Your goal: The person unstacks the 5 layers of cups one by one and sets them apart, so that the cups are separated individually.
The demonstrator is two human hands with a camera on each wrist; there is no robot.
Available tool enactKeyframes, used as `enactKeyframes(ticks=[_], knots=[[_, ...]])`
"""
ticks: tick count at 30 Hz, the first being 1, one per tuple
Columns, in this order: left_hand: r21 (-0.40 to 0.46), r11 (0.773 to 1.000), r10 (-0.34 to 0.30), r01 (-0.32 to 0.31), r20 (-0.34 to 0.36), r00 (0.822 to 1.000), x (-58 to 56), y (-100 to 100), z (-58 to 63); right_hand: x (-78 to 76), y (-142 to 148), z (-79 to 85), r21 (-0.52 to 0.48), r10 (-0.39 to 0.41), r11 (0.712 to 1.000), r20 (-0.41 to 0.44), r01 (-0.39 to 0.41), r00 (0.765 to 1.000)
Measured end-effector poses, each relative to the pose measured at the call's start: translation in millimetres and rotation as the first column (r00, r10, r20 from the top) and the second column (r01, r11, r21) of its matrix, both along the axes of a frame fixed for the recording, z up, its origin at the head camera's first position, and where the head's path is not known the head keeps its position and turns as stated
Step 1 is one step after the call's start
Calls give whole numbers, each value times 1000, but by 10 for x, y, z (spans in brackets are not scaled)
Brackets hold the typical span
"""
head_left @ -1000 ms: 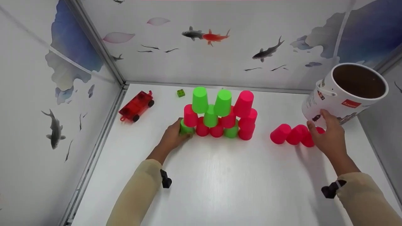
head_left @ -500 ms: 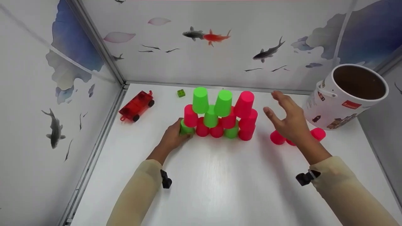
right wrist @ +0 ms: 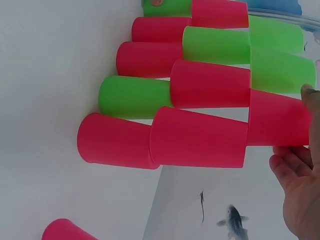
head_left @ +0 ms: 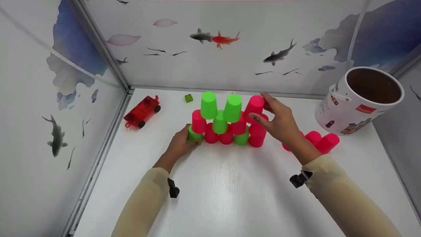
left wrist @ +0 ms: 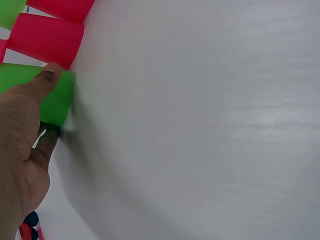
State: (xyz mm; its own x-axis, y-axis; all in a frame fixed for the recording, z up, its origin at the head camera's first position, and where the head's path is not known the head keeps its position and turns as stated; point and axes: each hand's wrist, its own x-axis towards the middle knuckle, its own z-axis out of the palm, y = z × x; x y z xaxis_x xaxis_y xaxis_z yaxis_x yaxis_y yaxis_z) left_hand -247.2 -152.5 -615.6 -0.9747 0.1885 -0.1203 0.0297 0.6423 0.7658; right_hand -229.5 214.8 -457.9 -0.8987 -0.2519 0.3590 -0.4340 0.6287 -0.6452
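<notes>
Pink-red and green plastic cups stand upside down in three tiers at mid table in the head view. At the bottom left end, a green cup [head_left: 195, 135] is held by my left hand [head_left: 180, 143]; in the left wrist view the thumb lies on one side of this green cup [left wrist: 56, 97], fingers on the other. My right hand [head_left: 279, 121] spans the top-right red cup [head_left: 254, 107], thumb and fingers at opposite sides. Beside it in the right wrist view is a green top-tier cup [right wrist: 282, 70]. Another top green cup [head_left: 209, 104] stands farther left.
Several loose red cups [head_left: 328, 143] lie on the table [head_left: 217, 197] under the right forearm. A white bucket [head_left: 342, 115] stands at the back right. At the back left are a red toy wagon [head_left: 143, 112] and a small green block [head_left: 188, 98].
My right hand has moved left from the loose red cups near the bucket to the top-right red cup of the stack. The left hand stays on its green cup.
</notes>
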Motion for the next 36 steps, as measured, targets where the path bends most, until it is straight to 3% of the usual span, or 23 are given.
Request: enactKeyframes(ticks=[10, 19, 29, 36], knots=[[-7, 1000, -7, 7, -5, 1000, 6, 6, 2, 14, 27, 39, -16, -20, 1000, -29, 20, 999], [-9, 1000, -5, 5, 10, 1000, -3, -5, 4, 124, 301, 90, -4, -55, 998, -74, 55, 996], [-4, 1000, -2, 2, -1, 1000, 3, -4, 22, 356, 747, -103, -4, -105, 994, -155, 105, 982], [-12, 1000, 1, -1, 4, 1000, 0, -8, -5, 582, 981, -281, 38, -136, 989, -147, 143, 980]])
